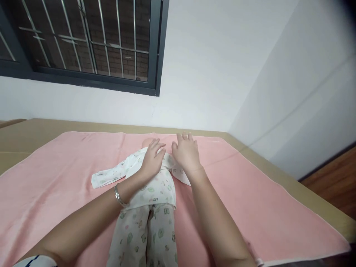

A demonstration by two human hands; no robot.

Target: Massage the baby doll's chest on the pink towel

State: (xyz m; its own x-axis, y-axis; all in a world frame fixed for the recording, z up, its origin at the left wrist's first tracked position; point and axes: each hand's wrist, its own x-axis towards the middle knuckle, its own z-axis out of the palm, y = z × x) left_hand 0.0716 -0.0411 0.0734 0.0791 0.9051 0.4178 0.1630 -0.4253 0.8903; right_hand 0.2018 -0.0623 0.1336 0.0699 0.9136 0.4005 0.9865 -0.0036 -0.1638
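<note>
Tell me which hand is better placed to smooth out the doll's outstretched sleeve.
Left, probably. The left hand lies flat on the doll's chest, and the outstretched sleeve extends from that side, beside the left forearm. The right hand rests on the opposite shoulder, so it would have to cross over the left hand.

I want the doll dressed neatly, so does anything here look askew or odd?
One thing: the doll's left sleeve lies flat and limp on the pink towel, seemingly with no arm inside. Both hands, left hand and right hand, rest at its chest.
</note>
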